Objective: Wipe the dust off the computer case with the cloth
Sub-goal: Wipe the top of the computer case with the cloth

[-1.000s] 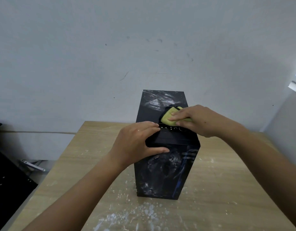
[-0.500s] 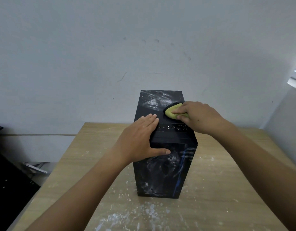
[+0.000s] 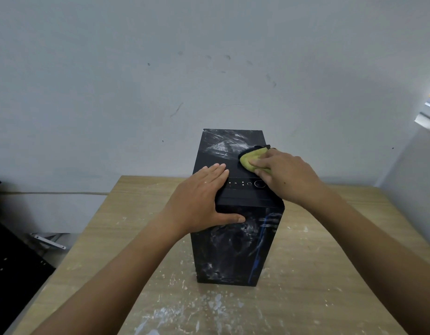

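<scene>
Dust flecks the desk (image 3: 107,250) at seven o'clock. Left hand (image 3: 199,201) lies flat on the upright computer case (image 3: 235,250) at centre, grip spread, fingers straight, thumb on the front face. Right hand (image 3: 289,177), at one o'clock, has its grip curled on the yellow cloth (image 3: 250,159), which has slid back from the button row (image 3: 245,183) toward the smeared far end at twelve o'clock. That patch and the front face likely remain to wipe.

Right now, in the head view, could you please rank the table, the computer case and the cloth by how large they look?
1. table
2. computer case
3. cloth, partly hidden under the right hand, yet clearly smallest
</scene>
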